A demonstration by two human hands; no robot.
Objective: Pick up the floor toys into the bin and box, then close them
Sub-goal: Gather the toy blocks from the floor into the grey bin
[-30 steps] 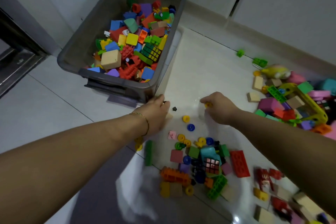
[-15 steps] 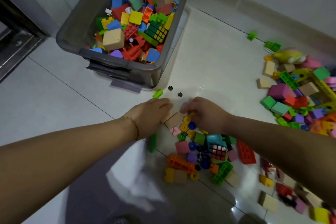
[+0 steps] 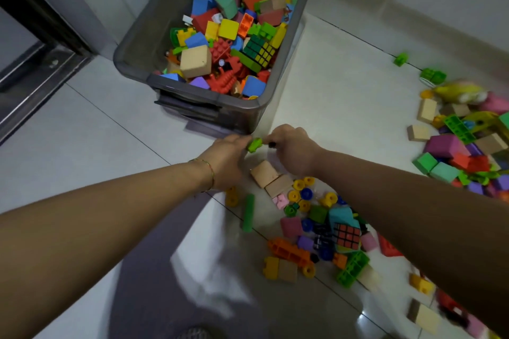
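Green plastic brick (image 3: 254,144) — small, light, rigid, likely slick — pinched by fingers of left hand (image 3: 228,158), at 6 o'clock of grey bin (image 3: 132,63). Right hand (image 3: 296,153) fingers pinch a black bit (image 3: 272,144). Best gripped across flat sides.

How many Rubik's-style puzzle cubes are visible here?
2. One puzzle cube lies among blocks in the grey bin; the other cube sits on the floor among loose toys. Others may be buried.
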